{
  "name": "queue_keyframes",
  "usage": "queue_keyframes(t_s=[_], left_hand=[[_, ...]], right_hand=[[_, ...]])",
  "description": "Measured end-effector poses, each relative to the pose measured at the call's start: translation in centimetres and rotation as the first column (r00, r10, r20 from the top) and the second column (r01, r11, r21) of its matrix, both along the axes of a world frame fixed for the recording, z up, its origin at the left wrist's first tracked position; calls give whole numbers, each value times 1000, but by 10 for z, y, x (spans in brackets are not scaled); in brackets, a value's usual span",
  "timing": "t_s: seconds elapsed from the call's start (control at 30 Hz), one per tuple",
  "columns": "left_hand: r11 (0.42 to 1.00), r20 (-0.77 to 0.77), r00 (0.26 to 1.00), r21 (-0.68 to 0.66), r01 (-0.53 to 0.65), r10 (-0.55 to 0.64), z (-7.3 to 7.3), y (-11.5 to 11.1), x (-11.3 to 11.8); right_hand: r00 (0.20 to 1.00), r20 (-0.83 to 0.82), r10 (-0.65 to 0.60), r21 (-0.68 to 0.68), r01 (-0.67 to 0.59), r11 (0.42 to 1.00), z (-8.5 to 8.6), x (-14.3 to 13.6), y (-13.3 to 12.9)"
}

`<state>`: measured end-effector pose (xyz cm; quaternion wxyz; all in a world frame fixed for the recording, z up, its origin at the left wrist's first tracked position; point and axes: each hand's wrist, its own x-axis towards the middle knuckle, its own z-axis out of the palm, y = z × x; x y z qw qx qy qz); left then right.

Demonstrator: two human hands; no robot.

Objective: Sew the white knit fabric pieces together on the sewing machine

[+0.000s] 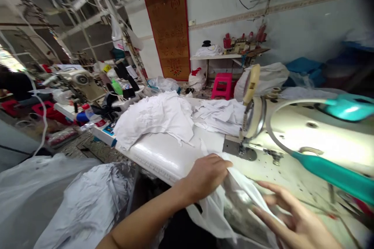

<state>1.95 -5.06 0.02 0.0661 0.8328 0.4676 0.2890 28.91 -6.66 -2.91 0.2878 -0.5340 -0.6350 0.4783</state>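
Low in front of the sewing machine [254, 120], a piece of white fabric [210, 214] hangs between my hands at the table's front edge. My left hand [209, 175] is closed on its upper edge, with the fingers wrapped over it. On the other side my right hand [292, 214], partly blurred, has the cloth's right edge between thumb and fingers. A greyish, see-through looking area shows in the middle of the fabric. The needle plate [239, 149] lies just beyond my left hand, under the presser foot [242, 148].
A heap of white cloth pieces [157, 116] and a flatter stack [220, 114] lie on the table [163, 155]. A teal lamp [330, 171] reaches across at right. Lower left is a bag of white fabric [87, 198]. Behind stand a pink stool [222, 85] and another sewing machine [84, 81].
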Motion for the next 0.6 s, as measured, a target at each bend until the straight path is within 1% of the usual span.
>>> queue_keyframes(t_s=[0.07, 0.1, 0.17, 0.2, 0.3, 0.37, 0.43, 0.5, 0.6], left_hand=[[997, -2, 997, 34, -74, 75, -4, -2, 8], [994, -14, 995, 55, -94, 95, -4, -3, 11], [988, -63, 992, 110, -106, 114, -5, -4, 14], [984, -93, 988, 142, -108, 122, -5, -5, 14], [967, -165, 973, 221, -125, 163, -5, -11, 12], [957, -179, 965, 253, -143, 192, -4, -16, 8], [948, -170, 962, 275, -161, 212, -4, -23, 1], [936, -149, 959, 297, -189, 241, -5, -29, -8], [915, -116, 943, 305, -264, 311, -8, -39, -24]], right_hand=[[984, 164, 61, 177, -91, 980, 13, -7, 0], [975, 216, 49, 272, -108, 956, 19, -11, -2], [948, 316, 46, 387, -173, 906, 29, -21, -7], [928, 373, 26, 420, -193, 887, 32, -25, -9], [861, 505, -66, 472, -211, 856, 35, -30, -14], [835, 533, -136, 519, -195, 832, 36, -28, -19], [836, 527, -156, 550, -195, 812, 38, -24, -24], [861, 500, -91, 534, -224, 816, 44, -19, -30], [907, 414, 79, 429, -271, 862, 61, -8, -40]])
